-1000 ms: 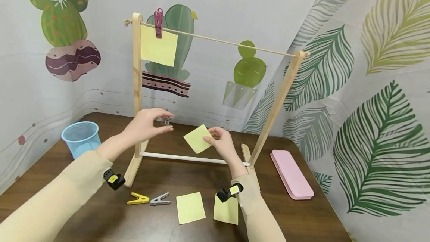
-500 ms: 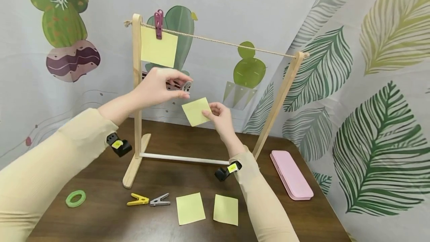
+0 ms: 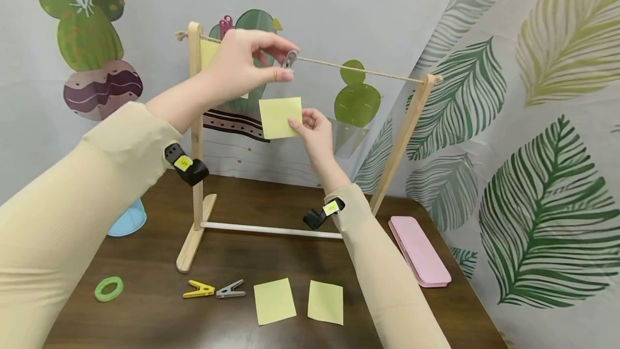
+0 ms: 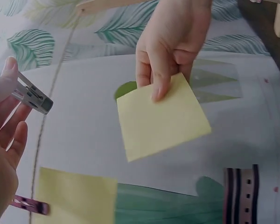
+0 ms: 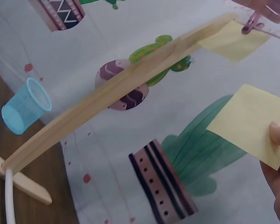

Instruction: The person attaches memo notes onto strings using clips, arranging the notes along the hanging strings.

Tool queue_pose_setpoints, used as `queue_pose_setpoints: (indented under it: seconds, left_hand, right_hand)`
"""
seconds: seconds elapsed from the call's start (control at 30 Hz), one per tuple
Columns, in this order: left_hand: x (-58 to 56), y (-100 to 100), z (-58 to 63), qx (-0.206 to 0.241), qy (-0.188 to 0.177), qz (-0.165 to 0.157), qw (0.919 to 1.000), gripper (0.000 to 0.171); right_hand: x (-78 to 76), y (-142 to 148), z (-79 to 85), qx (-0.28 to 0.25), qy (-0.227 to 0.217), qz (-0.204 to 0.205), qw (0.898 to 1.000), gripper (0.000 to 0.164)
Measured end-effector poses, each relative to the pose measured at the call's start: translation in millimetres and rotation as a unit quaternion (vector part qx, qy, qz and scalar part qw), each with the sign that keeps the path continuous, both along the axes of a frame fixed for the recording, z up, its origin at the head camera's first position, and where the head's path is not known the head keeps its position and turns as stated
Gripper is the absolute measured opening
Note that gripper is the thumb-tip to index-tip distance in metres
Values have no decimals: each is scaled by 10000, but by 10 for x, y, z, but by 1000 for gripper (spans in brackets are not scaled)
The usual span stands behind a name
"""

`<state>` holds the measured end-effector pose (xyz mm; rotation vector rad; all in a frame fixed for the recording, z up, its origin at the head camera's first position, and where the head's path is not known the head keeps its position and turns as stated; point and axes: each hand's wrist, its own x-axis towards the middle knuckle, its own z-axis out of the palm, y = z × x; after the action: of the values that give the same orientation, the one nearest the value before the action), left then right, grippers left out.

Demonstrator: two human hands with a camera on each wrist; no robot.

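My left hand (image 3: pixel 247 63) pinches a grey clothespin (image 4: pixel 33 95) between thumb and fingers, close to the rope (image 3: pixel 358 70) strung across a wooden frame. Lower and to the right, my right hand (image 3: pixel 317 133) holds a yellow sticky note (image 3: pixel 281 118) by its right edge, thumb in front. The note hangs in the air below the rope, apart from it. A second yellow note (image 4: pixel 77 196) is clipped to the rope at the left by a purple clothespin (image 4: pixel 31 204); in the head view my left hand covers most of that note.
On the table lie a yellow clothespin (image 3: pixel 198 288), another grey clothespin (image 3: pixel 231 289), two sticky notes (image 3: pixel 274 301) and a green tape ring (image 3: pixel 108 288). A pink case (image 3: pixel 419 252) lies at the right. The blue mesh basket (image 5: pixel 25 106) stands at the left, behind the frame's post (image 3: pixel 196 123).
Both hands have risen from low behind the frame's bar toward the rope, the left with the grey clothespin, the right with the sticky note. The note has turned more upright.
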<state>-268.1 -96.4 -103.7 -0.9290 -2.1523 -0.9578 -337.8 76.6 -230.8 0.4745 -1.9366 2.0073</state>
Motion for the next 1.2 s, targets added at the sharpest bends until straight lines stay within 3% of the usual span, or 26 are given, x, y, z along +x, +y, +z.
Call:
queue_pose_setpoints:
  seconds: [0.3, 0.47, 0.67, 0.9, 1.2]
  left_hand:
    - [-91, 76, 311, 699, -360, 154, 9968, 36]
    - [-134, 92, 387, 1541, -860, 88, 9843, 36]
    - [-144, 78, 385, 2149, -1269, 203, 9681, 31]
    - [-156, 109, 351, 2348, -1195, 473, 9635, 24]
    - [-169, 135, 297, 2590, -1342, 516, 9551, 17]
  right_hand:
    - [3, -114, 298, -588, 193, 101, 9980, 19]
    - [4, -127, 410, -973, 252, 187, 9948, 12]
    - [18, -157, 490, -1094, 268, 331, 9931, 13]
    - [58, -176, 532, -1151, 322, 413, 9920, 11]
    - [70, -196, 537, -1195, 377, 390, 9914, 11]
